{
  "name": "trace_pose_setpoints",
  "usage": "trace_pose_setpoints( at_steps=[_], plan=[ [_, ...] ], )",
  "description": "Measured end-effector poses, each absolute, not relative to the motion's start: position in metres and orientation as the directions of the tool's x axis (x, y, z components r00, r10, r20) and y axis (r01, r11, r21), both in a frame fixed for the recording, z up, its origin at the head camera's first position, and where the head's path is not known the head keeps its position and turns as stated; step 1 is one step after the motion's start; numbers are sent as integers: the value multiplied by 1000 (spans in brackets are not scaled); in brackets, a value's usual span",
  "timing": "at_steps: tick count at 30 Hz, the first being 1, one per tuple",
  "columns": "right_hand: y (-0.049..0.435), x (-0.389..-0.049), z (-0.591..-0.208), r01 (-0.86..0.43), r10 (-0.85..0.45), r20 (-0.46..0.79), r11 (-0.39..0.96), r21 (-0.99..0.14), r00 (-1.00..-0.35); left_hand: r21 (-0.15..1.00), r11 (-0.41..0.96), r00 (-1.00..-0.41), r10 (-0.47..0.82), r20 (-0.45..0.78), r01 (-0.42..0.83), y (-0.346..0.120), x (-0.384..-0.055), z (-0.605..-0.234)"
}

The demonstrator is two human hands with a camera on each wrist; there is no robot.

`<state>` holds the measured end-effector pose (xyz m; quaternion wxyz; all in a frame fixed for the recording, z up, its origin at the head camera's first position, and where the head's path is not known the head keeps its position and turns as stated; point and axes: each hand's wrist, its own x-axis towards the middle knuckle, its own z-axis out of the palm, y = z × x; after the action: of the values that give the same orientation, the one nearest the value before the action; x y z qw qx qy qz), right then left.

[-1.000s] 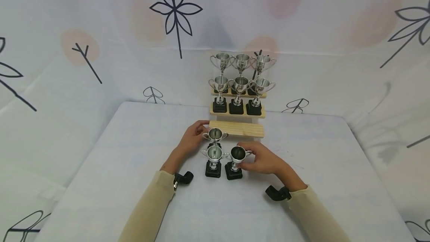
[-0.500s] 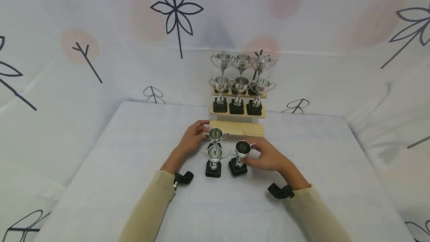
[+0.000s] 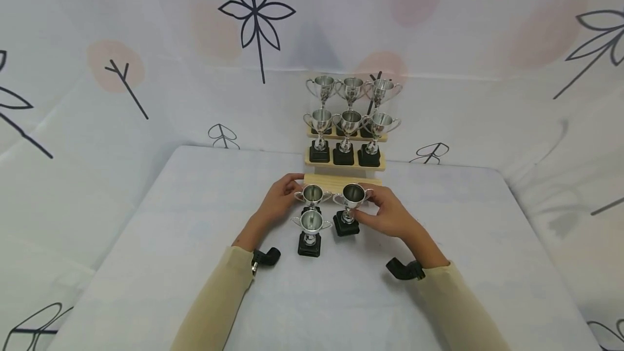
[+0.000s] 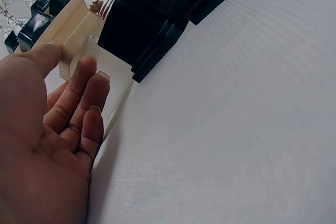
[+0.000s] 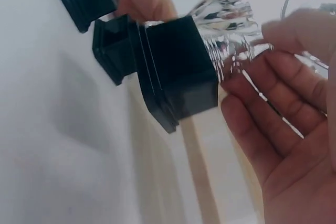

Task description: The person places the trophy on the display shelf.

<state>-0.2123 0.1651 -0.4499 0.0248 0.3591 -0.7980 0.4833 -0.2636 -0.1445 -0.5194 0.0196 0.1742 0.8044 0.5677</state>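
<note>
My right hand (image 3: 391,214) pinches a small silver trophy (image 3: 346,225) with a black base, gripping its stem below the cup. In the right wrist view the trophy's base (image 5: 181,66) is tilted, with the fingers behind it. At the left end of a wooden display stand, my left hand (image 3: 280,197) holds the lowest step (image 3: 324,181). The left wrist view has the thumb on top of this step's end (image 4: 79,35) and the fingers curled beneath. Two trophies stand in front of the stand, a nearer one (image 3: 309,242) and a farther one (image 3: 312,195).
Behind, several more trophies stand in rows on the middle step (image 3: 312,168) and the top step of the stand. White cloth covers the table (image 3: 195,210). A patterned sheet (image 3: 170,31) hangs behind the stand. Each wrist wears a black camera mount.
My right hand has lifted the trophy away from the one beside it, then carried it forward toward the lowest step. The left hand stays at the step's end.
</note>
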Motion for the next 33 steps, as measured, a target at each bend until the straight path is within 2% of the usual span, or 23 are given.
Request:
trace_pose_setpoints(
  at_steps=[15, 24, 33],
  plan=[
    [139, -229, -432, -530, -376, 416, 284, -799, -828, 920, 291, -936, 308, 171, 264, -144, -266, -519],
    [117, -247, -426, -458, -290, 374, 326, -827, -881, 931, 249, -935, 300, 188, 267, -145, -266, -521],
    [100, -256, -424, -392, -228, 326, 386, -835, -918, 929, 267, -940, 295, 173, 255, -144, -266, -521]
  ],
)
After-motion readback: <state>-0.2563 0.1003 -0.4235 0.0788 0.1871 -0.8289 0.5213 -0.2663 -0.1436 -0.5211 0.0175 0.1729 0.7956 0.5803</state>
